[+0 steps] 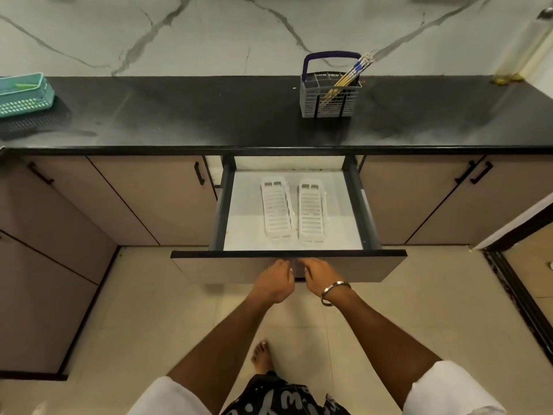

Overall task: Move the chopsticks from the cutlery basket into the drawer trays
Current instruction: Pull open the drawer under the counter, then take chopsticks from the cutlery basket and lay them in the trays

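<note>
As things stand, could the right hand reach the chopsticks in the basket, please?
Probably yes: the right hand holds nothing, and the chopsticks stick up out of the grey cutlery basket with nothing above them.

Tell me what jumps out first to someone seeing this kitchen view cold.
The open drawer in the middle draws the eye, with two white slotted trays lying side by side on its pale floor. Both hands, the left hand and the right hand, are at the drawer front just below. Behind, on the black counter, a grey cutlery basket with a blue handle holds a leaning bundle of chopsticks.
</note>
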